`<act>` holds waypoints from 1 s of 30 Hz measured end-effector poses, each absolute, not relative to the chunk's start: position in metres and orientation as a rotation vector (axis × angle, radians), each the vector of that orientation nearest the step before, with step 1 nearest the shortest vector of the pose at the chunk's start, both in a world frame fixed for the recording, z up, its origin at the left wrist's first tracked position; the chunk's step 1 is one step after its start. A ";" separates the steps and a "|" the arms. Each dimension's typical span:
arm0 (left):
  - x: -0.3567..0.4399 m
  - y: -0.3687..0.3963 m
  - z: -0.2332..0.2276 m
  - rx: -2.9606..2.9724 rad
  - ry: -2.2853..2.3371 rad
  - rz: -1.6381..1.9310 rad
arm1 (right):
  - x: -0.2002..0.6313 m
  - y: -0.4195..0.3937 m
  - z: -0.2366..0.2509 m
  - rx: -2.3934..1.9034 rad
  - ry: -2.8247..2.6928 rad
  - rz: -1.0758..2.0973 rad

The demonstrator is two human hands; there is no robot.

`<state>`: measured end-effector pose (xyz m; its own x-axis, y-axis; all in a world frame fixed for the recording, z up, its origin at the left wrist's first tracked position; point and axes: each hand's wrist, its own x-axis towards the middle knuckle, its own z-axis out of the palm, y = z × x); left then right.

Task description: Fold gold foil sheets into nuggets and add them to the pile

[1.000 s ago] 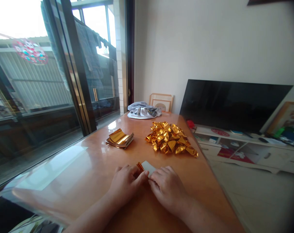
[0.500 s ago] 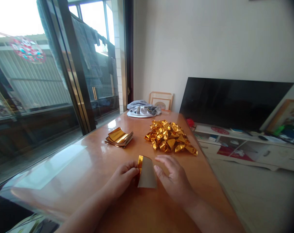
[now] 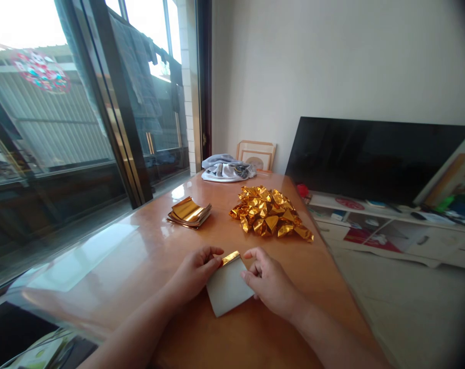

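Note:
Between my hands is a sheet of gold foil paper (image 3: 229,289), its pale back facing up and a narrow gold strip folded over along the far edge. My left hand (image 3: 197,269) pinches the left end of that fold between thumb and fingers. At the sheet's right side, my right hand (image 3: 269,277) grips the edge, thumb on top and some fingers underneath, with the index finger curved near the fold. Beyond them lie a stack of gold foil sheets (image 3: 189,212) on the left and a heap of folded gold foil pieces (image 3: 270,212) on the right.
The glossy wooden table (image 3: 171,328) runs away toward the wall. At its far end are a bundle of grey and white cloth (image 3: 228,170) and leaning picture frames (image 3: 257,154). A large black television (image 3: 374,159) stands on a white cabinet (image 3: 405,241). Glass sliding doors line the left.
The sheet has turned so its gold fold, formerly along the left side, now lies at the far edge. My right hand has closed onto the sheet's right side.

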<state>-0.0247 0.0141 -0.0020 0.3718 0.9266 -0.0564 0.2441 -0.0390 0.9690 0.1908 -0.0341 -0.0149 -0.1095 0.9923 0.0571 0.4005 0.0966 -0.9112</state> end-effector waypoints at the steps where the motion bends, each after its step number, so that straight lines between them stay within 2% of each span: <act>1: -0.025 0.017 -0.008 1.622 1.137 0.787 | 0.191 -0.034 -0.016 -1.441 -1.644 0.980; 5: -0.027 0.023 -0.021 1.967 1.245 0.737 | 0.194 -0.037 -0.018 -1.571 -1.853 0.814; 11: -0.025 0.021 -0.016 2.296 1.199 0.708 | 0.193 -0.042 -0.008 -1.672 -2.053 0.654; 24: -0.024 0.016 -0.005 2.330 1.220 0.663 | 0.191 -0.043 -0.004 -1.629 -2.209 0.513; 30: -0.032 0.010 0.007 2.287 1.250 0.861 | 0.192 -0.041 -0.006 -1.619 -2.234 0.525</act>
